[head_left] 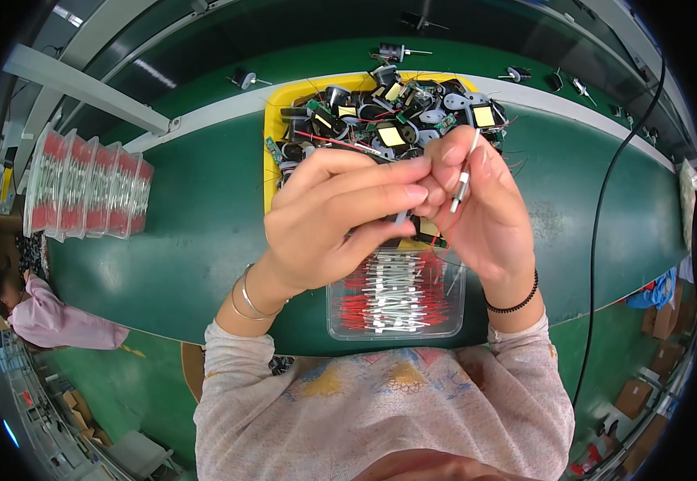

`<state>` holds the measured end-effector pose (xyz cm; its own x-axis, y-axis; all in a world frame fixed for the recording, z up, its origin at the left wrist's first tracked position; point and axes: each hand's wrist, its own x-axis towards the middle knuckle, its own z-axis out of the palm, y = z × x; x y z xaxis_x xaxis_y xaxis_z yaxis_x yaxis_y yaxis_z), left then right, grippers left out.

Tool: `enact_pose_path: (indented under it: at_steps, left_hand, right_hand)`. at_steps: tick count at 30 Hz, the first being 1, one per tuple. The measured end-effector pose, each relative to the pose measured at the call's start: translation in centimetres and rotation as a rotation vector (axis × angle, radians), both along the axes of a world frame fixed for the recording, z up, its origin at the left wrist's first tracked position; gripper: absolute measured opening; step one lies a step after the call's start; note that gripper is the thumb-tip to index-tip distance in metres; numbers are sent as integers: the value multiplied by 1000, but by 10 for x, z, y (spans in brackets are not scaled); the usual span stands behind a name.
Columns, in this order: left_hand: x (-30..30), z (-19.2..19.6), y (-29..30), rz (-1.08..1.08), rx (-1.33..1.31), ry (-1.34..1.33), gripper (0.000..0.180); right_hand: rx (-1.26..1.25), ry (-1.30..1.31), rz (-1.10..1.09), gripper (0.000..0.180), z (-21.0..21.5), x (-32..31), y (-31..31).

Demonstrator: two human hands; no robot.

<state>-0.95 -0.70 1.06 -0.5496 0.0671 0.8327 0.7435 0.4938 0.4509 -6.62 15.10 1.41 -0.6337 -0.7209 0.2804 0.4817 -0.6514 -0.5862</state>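
My left hand (340,200) is closed over the yellow tray, its fingers bent toward the right hand. A bit of grey plastic (400,217) shows below its fingertips; most of what it grips is hidden. My right hand (488,204) pinches a thin white-and-metal rod (462,188) with a red wire by it, held tilted between thumb and fingers. The fingertips of both hands meet or nearly touch. Just below them sits a clear plastic box (396,330) of white rods with red wires (392,290).
The yellow tray (271,128) is heaped with black-and-grey parts, circuit boards and wires. Stacked clear boxes (88,186) stand at left on the green table (589,216). A black cable (597,232) hangs at right. More parts (392,53) lie beyond the rail. A person in pink (60,317) is at far left.
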Motion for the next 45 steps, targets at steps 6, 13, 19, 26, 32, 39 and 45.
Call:
enact_pose_path:
  at_steps: [6, 13, 19, 26, 32, 39, 45]
  left_hand:
    - [3, 4, -10, -27, 173, -239, 33]
    - [-1, 13, -35, -412, 164, -560, 37]
    - [-2, 11, -16, -581, 212, -694, 44]
    - [3, 13, -15, -514, 336, -682, 42]
    - [8, 14, -4, -341, 456, -572, 38]
    - [1, 2, -8, -289, 161, -271, 37]
    - [2, 3, -9, -264, 76, -234, 37]
  right_hand:
    - [58, 255, -243, 28, 2, -10, 7]
    - [366, 771, -784, 17, 19, -9, 18]
    - [426, 904, -739, 11, 18, -7, 15]
    - [367, 835, -784, 14, 20, -6, 17]
    - [378, 896, -1008, 12, 27, 10, 31]
    - [448, 1077, -969, 16, 27, 15, 31]
    - [378, 1072, -1004, 15, 28, 17, 26]
